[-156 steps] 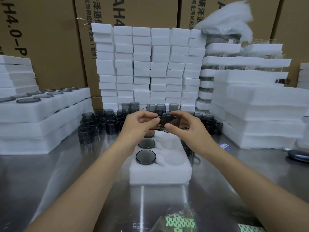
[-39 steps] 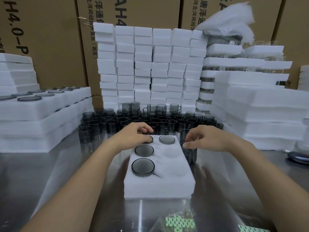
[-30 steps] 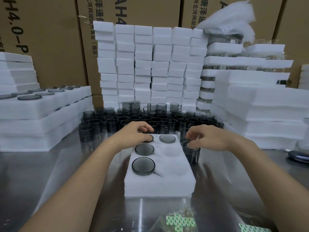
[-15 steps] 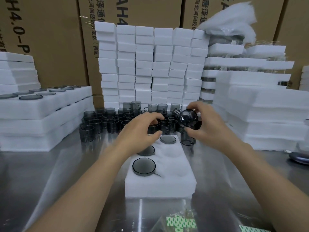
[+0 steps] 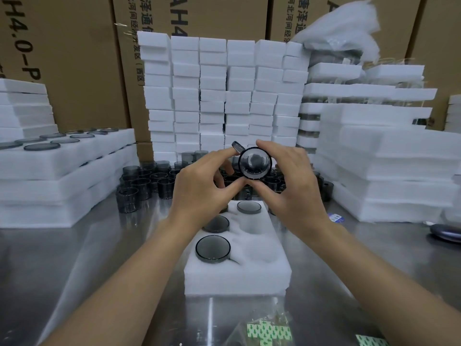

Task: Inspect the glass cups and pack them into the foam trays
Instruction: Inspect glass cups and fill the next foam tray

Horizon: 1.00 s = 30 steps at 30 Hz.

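A smoky grey glass cup (image 5: 255, 163) is held up on its side, its round end facing me, handle at the upper left. My left hand (image 5: 199, 188) and my right hand (image 5: 287, 183) both grip it by its rim with thumb and fingers. Below them lies a white foam tray (image 5: 239, 275) on the steel table. Three inverted grey cups (image 5: 212, 248) sit in its left and far pockets; two right pockets are bare. A crowd of loose grey cups (image 5: 149, 181) stands behind the tray.
Stacks of white foam blocks (image 5: 219, 96) rise at the back against cardboard boxes. Filled foam trays (image 5: 62, 158) are piled at the left, more foam trays (image 5: 389, 166) at the right. A bag of green-patterned stickers (image 5: 269, 333) lies at the near edge; a dark object (image 5: 446, 233) far right.
My right hand picked a cup from beside the tray and lifted it. My left hand came up to join it, and the cup now faces me end-on.
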Motion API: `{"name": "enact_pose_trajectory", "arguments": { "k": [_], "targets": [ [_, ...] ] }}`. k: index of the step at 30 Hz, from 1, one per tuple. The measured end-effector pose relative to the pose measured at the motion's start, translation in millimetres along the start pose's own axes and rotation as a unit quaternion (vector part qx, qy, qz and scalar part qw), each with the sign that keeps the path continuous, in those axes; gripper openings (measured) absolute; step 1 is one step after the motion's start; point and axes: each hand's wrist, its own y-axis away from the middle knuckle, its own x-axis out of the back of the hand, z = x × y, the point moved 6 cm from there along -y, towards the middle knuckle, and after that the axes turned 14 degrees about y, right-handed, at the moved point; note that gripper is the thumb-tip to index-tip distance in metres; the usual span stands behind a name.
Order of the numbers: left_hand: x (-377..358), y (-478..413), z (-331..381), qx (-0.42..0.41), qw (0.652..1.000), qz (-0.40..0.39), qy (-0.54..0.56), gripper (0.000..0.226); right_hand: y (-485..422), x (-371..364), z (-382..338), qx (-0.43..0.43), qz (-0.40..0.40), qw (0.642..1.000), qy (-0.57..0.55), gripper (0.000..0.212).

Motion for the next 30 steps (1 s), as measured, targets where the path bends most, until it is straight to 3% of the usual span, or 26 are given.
{"name": "enact_pose_trajectory", "arguments": {
  "k": [9, 14, 20, 25, 30],
  "targets": [
    [5, 0, 12, -0.035, 0.996, 0.072, 0.029, 0.059, -2, 6, -4, -0.023, 0.011, 0.996, -0.089, 0.065],
    [5, -2, 12, -0.002, 0.996, 0.078, 0.052, 0.059, -3, 3, -3, -0.032, 0.014, 0.991, -0.128, 0.062],
    [-2, 0, 3, 0.099, 0.986, 0.070, 0.117, 0.051, -2, -5, 4, -0.003, -0.031, 0.998, -0.063, 0.076],
    [-11, 3, -3, 0.158, 0.977, 0.021, 0.142, 0.038, -3, -4, 17, -0.080, -0.044, 0.994, -0.066, 0.058],
    [-6, 2, -3, 0.120, 0.989, 0.009, 0.084, 0.047, -2, -8, 30, -0.246, -0.083, 0.940, -0.220, 0.047]
  ]
}}
